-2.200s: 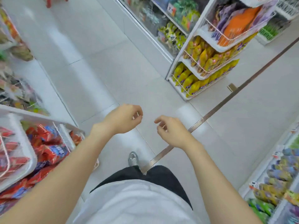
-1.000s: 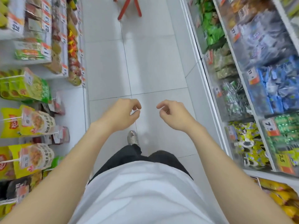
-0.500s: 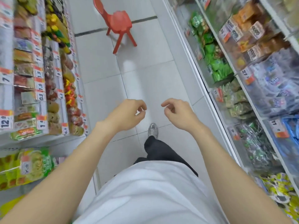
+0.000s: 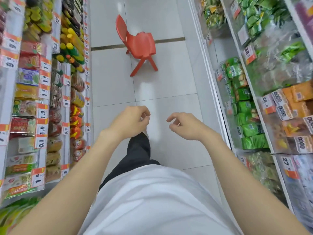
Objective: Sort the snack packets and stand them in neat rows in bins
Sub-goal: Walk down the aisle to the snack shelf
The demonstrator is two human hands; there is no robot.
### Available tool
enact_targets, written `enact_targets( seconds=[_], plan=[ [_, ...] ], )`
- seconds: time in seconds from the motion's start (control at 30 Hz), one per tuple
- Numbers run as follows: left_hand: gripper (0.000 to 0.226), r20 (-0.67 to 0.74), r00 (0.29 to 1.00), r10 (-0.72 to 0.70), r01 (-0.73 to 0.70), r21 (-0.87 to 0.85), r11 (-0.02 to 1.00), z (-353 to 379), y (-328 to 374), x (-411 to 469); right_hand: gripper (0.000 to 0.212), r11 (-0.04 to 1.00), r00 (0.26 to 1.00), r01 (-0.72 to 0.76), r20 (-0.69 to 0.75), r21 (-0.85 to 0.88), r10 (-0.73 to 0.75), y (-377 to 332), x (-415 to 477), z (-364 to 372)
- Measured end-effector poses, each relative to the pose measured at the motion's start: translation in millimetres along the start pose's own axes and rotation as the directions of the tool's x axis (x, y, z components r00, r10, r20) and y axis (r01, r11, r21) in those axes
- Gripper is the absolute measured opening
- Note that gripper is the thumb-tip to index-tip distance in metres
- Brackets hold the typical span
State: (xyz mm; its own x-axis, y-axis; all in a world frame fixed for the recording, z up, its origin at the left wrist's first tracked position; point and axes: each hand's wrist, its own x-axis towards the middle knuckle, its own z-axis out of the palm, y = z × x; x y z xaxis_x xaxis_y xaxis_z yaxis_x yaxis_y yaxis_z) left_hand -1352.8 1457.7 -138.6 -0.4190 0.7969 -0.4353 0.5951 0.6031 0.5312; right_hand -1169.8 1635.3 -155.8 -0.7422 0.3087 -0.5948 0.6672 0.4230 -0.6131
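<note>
Standing apparently upright: green snack packets (image 4: 246, 106)

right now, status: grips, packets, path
Left grip and right grip empty, loosely curled. Green packets shelved at right, untouched. Red chair stands in aisle ahead.

Glossy floor tiles (image 4: 111, 85); plastic chair (image 4: 140, 43)

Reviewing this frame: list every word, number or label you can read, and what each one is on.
"1.9": upper left price tag, on the shelf edge.
"0.3": lower left price tag, same edge.
"6.9": inner left price tag.
"27": near right price tag.
"38": far right price tag.
Print on the snack packets and the remaining tags: too blurred to read.
</note>
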Motion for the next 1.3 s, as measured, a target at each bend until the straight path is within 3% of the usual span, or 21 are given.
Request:
enact_targets(
  seconds=[0.27, 0.57, 0.87, 1.1, 1.3],
  plan=[
    [0.024, 0.083, 0.991, 0.106, -0.111, 0.057, 0.992, -125.2, 9.4, 198.3, 0.036, 0.996, 0.997, -0.068, -0.032, 0.048, 0.07, -45.6, 154.0, -131.8],
    [0.032, 0.255, 0.924, 0.284, -0.333, 0.176, 0.926, -206.7, 91.1, 421.3, 0.031, 0.954, 0.935, -0.166, -0.269, 0.248, 0.233, -23.4, 258.5, -279.3],
    [0.024, 0.305, 0.892, 0.333, -0.415, 0.259, 0.872, -255.8, 206.3, 638.8, 0.035, 0.946, 0.943, -0.215, -0.198, 0.244, 0.266, 38.9, 380.8, -455.4],
    [0.025, 0.438, 0.814, 0.382, -0.532, 0.297, 0.793, -274.9, 278.7, 761.7, 0.038, 0.912, 0.903, -0.233, -0.274, 0.337, 0.332, 69.6, 433.3, -558.9],
    [0.033, 0.616, 0.676, 0.405, -0.688, 0.329, 0.647, -266.1, 324.9, 879.4, 0.039, 0.847, 0.803, -0.351, -0.335, 0.4, 0.492, 99.0, 468.9, -588.8]
  ],
)
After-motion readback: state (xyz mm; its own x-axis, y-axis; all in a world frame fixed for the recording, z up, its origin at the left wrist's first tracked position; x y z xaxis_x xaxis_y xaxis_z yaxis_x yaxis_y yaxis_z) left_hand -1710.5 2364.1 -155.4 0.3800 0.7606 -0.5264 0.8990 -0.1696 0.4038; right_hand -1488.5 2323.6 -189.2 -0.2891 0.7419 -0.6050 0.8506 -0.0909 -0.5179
